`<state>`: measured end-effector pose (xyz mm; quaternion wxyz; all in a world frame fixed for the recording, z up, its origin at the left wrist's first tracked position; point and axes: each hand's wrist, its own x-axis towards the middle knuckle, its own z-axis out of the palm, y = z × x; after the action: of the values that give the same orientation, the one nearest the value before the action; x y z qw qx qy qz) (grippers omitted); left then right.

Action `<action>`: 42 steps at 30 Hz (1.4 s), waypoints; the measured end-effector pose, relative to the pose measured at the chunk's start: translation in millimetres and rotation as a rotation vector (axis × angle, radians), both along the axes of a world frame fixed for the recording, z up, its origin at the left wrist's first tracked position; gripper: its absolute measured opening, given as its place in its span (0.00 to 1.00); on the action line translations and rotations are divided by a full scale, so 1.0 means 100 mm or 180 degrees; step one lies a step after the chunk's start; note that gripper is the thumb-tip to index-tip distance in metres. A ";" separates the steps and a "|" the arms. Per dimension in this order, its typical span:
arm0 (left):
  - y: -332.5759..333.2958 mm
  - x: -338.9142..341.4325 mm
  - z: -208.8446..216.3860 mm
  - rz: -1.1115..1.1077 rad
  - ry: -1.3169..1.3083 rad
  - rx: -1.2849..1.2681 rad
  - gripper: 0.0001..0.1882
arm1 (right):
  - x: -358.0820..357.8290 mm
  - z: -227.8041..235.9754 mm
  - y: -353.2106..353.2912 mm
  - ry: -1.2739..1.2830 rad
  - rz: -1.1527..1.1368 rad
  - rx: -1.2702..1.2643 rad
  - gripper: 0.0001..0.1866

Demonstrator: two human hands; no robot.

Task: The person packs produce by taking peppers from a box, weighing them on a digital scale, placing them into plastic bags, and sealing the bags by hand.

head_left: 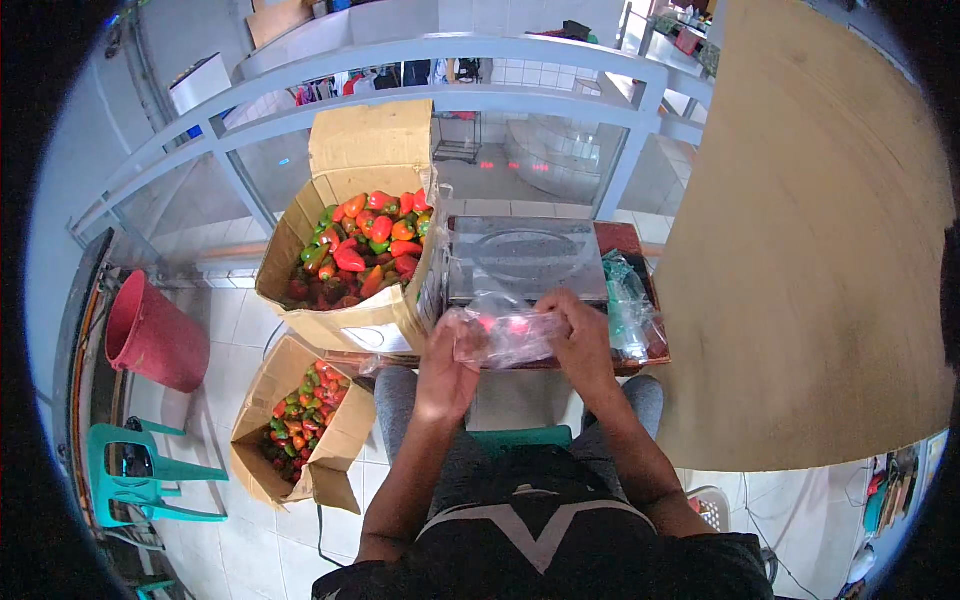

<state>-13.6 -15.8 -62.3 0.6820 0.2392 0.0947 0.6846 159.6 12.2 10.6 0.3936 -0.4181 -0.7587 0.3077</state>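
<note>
So at 8 o'clock from the centre there's a smaller cardboard box (345,440), at 10 a bigger cardboard box (330,328), both full of loose peppers (380,235). None look bagged, so I'd call it early days: bag in hand, filling apparently left to do. Left hand (447,360) has its fingers closed on one end of a clear plastic bag (510,338), mid-view, just 6 o'clock of a grey metal plate (525,255). Its long axis runs roughly 9 to 3, right end tipped slightly up; can't tell which end's the mouth, and glare hides any contents. Right hand (582,335) pinches the other end. Green-and-clear plastic (630,310) lies between 2 and 3.
</note>
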 end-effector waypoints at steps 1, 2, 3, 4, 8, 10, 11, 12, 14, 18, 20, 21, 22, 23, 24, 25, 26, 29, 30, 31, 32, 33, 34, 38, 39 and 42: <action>-0.03 0.02 0.02 -0.0019 0.0002 0.0001 0.07 | -0.01 0.02 0.03 0.0175 -0.0259 0.0133 0.05; -0.08 0.06 0.06 -0.0037 0.0484 0.0062 0.06 | -0.01 0.04 0.07 0.0350 -0.0515 0.0266 0.03; -0.12 0.10 0.13 -0.0053 0.0966 0.0123 0.06 | 0.00 0.02 0.12 0.0354 -0.0528 0.0264 0.03; -0.16 0.14 0.21 -0.0028 0.0976 0.0117 0.06 | -0.01 -0.03 0.19 0.0777 -0.0393 0.0264 0.03; -0.14 0.24 0.35 0.0529 0.3772 0.0050 0.12 | 0.09 -0.07 0.23 0.1476 0.0247 -0.0394 0.01; -0.04 0.18 0.14 0.1269 0.3883 0.0450 0.11 | 0.12 -0.02 0.13 0.2114 0.0783 -0.1257 0.03; -0.04 0.15 0.13 0.1271 0.3880 0.0440 0.11 | 0.13 0.00 0.08 0.2727 0.1302 -0.2119 0.04; -0.02 0.11 0.13 0.1402 0.3374 0.0272 0.11 | 0.12 0.01 0.06 0.2721 0.1305 -0.2128 0.04; 0.00 0.10 0.20 0.1522 0.2860 0.0111 0.11 | 0.10 0.03 0.04 0.2321 0.1322 -0.1695 0.08; -0.05 0.16 0.43 0.1594 0.2051 0.0175 0.07 | 0.14 0.08 -0.01 0.1281 0.1030 -0.0752 0.13; -0.13 0.20 0.52 0.1172 0.1292 0.0044 0.06 | 0.14 0.08 -0.03 0.0089 0.0213 0.0022 0.12; -0.18 0.22 0.54 0.0977 0.0912 -0.0160 0.06 | 0.14 0.05 -0.01 0.0091 0.0218 0.0015 0.12; -0.21 0.23 0.55 0.0775 0.0528 -0.0352 0.06 | 0.13 0.01 0.02 0.0287 0.0084 -0.0016 0.11; -0.22 0.24 0.54 0.0774 0.0529 -0.0352 0.06 | 0.12 0.00 0.03 0.0484 -0.0049 -0.0047 0.09; -0.23 0.25 0.54 0.0527 0.0512 -0.0347 0.08 | 0.12 0.02 0.01 0.0485 -0.0050 -0.0046 0.09; -0.23 0.25 0.52 0.0286 0.0495 -0.0344 0.10 | 0.10 0.07 -0.01 0.0574 -0.0183 0.0077 0.09; -0.23 0.24 0.53 0.0292 0.0496 -0.0345 0.10 | 0.07 0.09 -0.02 0.0662 -0.0316 0.0200 0.08; -0.30 0.28 0.68 0.1179 0.3529 0.0331 0.17 | -0.01 -0.05 0.01 0.1221 -0.0617 0.0396 0.08; -0.27 0.29 0.61 0.1165 0.3519 0.0333 0.17 | -0.02 -0.04 0.00 0.1210 -0.0630 0.0396 0.08; -0.23 0.29 0.53 0.1425 0.3631 0.0328 0.14 | -0.04 -0.02 0.00 0.1126 -0.0766 0.0661 0.09; -0.22 0.30 0.48 0.1685 0.3738 0.0323 0.12 | -0.07 -0.01 -0.01 0.1040 -0.0902 0.0928 0.10; -0.22 0.29 0.47 0.1695 0.3735 0.0317 0.12 | -0.08 -0.03 -0.03 0.1037 -0.0891 0.0928 0.10; -0.21 0.30 0.52 0.2189 0.3339 0.0233 0.10 | -0.08 -0.07 -0.05 0.0702 -0.0810 0.0927 0.11; -0.12 0.31 0.65 0.2928 0.2425 0.0038 0.08 | -0.16 -0.14 -0.11 -0.0181 -0.0229 0.0568 0.15; -0.10 0.30 0.66 0.2941 0.2425 0.0037 0.08 | -0.19 -0.10 -0.15 -0.0031 -0.0250 0.0305 0.15; -0.04 0.29 0.58 0.3401 0.3221 0.0574 0.08 | -0.26 -0.04 -0.12 0.0062 -0.0580 0.1376 0.15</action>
<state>15.3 -20.2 -3.8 0.1065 0.5018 0.4444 0.7344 134.0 0.2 6.6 0.5074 -0.3878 -0.7623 0.1053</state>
